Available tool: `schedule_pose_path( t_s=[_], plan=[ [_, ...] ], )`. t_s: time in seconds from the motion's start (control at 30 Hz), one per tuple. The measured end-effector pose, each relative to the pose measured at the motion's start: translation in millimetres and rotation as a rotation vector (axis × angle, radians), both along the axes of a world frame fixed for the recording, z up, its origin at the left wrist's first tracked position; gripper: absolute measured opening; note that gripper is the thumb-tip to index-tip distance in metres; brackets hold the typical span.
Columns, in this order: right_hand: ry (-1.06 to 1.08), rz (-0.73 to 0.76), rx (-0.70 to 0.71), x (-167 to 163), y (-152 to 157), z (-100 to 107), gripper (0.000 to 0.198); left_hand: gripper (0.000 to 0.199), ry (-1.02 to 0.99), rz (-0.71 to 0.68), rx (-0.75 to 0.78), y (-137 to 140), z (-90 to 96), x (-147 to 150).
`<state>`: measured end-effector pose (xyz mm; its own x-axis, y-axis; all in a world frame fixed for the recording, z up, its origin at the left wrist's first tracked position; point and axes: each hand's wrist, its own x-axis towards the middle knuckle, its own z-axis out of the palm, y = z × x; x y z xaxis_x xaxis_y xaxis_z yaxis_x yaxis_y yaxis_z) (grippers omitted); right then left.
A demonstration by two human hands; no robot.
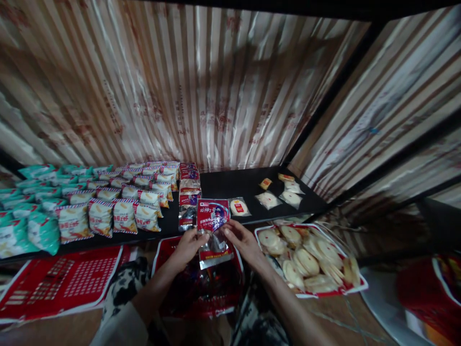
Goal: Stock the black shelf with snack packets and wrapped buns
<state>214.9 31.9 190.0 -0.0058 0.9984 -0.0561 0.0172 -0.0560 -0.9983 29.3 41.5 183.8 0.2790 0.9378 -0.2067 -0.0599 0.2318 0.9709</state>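
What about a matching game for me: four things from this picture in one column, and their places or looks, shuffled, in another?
1. Teal bags
2. Striped bags
3. Held packet
4. Snack pile

A. just left of the row of red packets
B. in the basket below the shelf's right end
C. on the shelf, farthest left
D. red-topped, above the middle basket

Pairs: 1-C, 2-A, 3-D, 4-B.

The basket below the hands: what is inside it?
Dark, shiny packets lie inside the basket, partly covered by the held packet; how many lie underneath cannot be seen.
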Motion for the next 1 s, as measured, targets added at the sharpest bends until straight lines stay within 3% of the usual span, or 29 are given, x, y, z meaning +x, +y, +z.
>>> schedule_pose_path(
  t_s=[0.23, 0.63, 1.0],
  plan=[
    [0.273, -0.034, -0.090, -9.4, 6.8, 3.5, 0.037, 0.044, -0.121, -0.050, -0.091, 2.0, -2.4, 3.9],
    [0.280, -0.177, -0.063, -16.8, 18.9, 4.8, 0.036, 0.040, -0.133, -0.047, -0.139, 7.3, 7.8, 5.6],
    [0.288, -0.153, -0.015, -20.7, 36.0, 2.9, 0.040, 0.040, -0.186, 0.032, -0.145, 20.8, 8.2, 15.0]
  ],
)
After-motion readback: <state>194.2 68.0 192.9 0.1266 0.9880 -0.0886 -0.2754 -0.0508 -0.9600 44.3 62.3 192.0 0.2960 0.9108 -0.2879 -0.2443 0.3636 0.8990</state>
